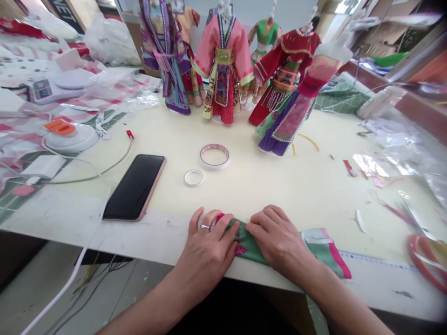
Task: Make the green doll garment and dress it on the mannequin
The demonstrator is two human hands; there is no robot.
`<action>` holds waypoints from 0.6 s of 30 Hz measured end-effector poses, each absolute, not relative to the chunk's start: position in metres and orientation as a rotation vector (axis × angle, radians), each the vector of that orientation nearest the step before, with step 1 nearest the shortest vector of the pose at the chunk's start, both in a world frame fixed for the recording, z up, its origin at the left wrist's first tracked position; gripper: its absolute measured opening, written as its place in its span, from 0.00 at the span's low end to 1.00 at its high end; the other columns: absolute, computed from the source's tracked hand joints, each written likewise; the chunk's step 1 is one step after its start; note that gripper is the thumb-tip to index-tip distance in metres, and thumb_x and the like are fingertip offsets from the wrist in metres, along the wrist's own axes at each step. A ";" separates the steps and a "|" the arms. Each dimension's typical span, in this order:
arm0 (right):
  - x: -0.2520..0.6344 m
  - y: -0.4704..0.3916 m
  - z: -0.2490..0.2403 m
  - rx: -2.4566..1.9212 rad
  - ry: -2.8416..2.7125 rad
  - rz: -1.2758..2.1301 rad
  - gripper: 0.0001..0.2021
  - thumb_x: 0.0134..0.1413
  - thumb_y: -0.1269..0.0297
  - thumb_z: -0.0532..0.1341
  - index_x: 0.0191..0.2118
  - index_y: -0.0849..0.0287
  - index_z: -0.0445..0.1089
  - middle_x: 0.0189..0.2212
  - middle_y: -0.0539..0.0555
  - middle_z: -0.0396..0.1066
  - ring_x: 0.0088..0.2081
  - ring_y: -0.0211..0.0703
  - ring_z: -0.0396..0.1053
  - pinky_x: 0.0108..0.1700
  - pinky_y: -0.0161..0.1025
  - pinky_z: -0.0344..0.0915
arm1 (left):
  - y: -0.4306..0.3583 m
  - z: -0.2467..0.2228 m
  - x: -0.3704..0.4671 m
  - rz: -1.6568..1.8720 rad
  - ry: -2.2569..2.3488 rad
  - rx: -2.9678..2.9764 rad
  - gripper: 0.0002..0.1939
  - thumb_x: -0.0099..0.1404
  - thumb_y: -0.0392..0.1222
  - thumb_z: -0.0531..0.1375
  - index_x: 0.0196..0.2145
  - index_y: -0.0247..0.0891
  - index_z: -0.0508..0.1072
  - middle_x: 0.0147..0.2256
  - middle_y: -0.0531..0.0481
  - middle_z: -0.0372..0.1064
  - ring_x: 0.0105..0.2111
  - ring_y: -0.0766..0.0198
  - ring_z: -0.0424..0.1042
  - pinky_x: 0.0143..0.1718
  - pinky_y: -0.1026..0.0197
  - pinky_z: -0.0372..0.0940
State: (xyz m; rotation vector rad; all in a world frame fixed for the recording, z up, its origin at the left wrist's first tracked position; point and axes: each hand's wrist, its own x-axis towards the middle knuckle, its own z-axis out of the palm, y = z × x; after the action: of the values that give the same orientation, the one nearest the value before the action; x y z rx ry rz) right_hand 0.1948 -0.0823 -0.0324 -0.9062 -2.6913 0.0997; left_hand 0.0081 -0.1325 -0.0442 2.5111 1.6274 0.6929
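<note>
A strip of green cloth (253, 243) with pink flowers and a pink border lies along the table's front edge. My left hand (212, 244), with a ring on one finger, is closed on its left end, thumb and fingertips pinching the cloth. Close by on the right, my right hand (279, 237) has its fingers curled and pressed together on the same cloth. Beyond my right wrist the cloth's other end lies flat, with a whitish strip along it. My palms and forearm hide part of the cloth. A ruler (377, 261) extends to the right from under it.
Two tape rolls (215, 157) and a phone (135, 187) lie ahead and left. Several dressed doll forms (223, 70) stand at the back. Scissors (424, 253) lie at the right, near plastic wrappers (379, 163). A white cable (82, 260) hangs over the left front edge.
</note>
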 end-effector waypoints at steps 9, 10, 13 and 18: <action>0.195 -0.084 -0.032 -0.898 -2.763 0.038 0.12 0.60 0.72 0.49 0.44 0.61 0.68 0.31 0.55 0.64 0.34 0.43 0.55 0.43 0.44 0.57 | -0.132 -0.041 0.009 0.694 1.626 2.521 0.15 0.65 0.41 0.52 0.47 0.38 0.70 0.48 0.46 0.68 0.49 0.51 0.62 0.55 0.40 0.48; 0.195 -0.084 -0.031 -0.890 -2.770 0.023 0.12 0.60 0.72 0.49 0.44 0.62 0.68 0.30 0.55 0.63 0.34 0.43 0.56 0.43 0.44 0.57 | -0.132 -0.039 0.006 0.707 1.622 2.519 0.15 0.65 0.42 0.53 0.48 0.38 0.70 0.48 0.46 0.68 0.49 0.51 0.62 0.55 0.41 0.49; 0.194 -0.085 -0.030 -0.887 -2.781 -0.008 0.12 0.59 0.74 0.50 0.43 0.63 0.68 0.30 0.55 0.63 0.34 0.43 0.56 0.43 0.44 0.57 | -0.130 -0.034 -0.010 0.799 1.661 2.511 0.17 0.64 0.41 0.55 0.49 0.35 0.68 0.50 0.44 0.67 0.51 0.51 0.61 0.55 0.42 0.52; 0.194 -0.088 -0.030 -0.908 -2.783 -0.003 0.13 0.56 0.77 0.50 0.44 0.63 0.68 0.31 0.56 0.63 0.33 0.43 0.56 0.43 0.44 0.57 | -0.129 -0.025 -0.034 0.896 1.751 2.569 0.19 0.63 0.39 0.56 0.51 0.32 0.66 0.50 0.42 0.68 0.52 0.51 0.60 0.54 0.44 0.54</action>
State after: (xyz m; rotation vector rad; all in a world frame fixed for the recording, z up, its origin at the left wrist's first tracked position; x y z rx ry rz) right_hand 0.1941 -0.0875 -0.0298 -0.9081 -2.7831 -0.0034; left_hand -0.0337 -0.1287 -0.0253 2.5692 1.7506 0.8964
